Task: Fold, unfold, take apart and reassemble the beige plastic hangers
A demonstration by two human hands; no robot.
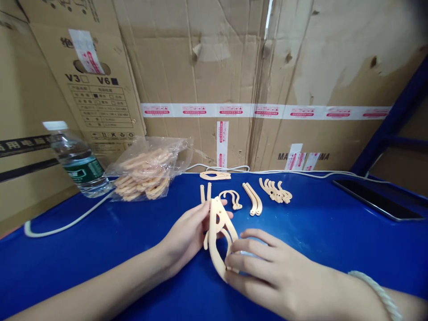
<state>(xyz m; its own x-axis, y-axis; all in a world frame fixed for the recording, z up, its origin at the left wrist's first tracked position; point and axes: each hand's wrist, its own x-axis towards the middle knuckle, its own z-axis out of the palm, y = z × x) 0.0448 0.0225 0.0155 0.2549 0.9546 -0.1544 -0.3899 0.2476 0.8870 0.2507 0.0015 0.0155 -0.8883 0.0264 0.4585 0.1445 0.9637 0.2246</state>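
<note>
Both my hands hold one cream plastic frame piece point(216, 232) upright over the blue table point(133, 232). My left hand point(187, 236) pinches its upper part with thumb and fingers. My right hand point(264, 267) grips its lower end, fingers curled around it. Beyond the hands lie loose cream plastic parts: two straight strips point(205, 192), a small curved piece point(230, 198), a pair of curved arms point(253, 199), a cluster of hooked pieces point(276, 191) and a flat oval piece point(215, 175).
A clear plastic bag point(147, 171) of the same cream pieces sits at the back left beside a water bottle point(77, 160). A white cable point(67, 223) runs along the table. A dark phone point(374, 198) lies at the right. Cardboard boxes point(234, 80) wall the back.
</note>
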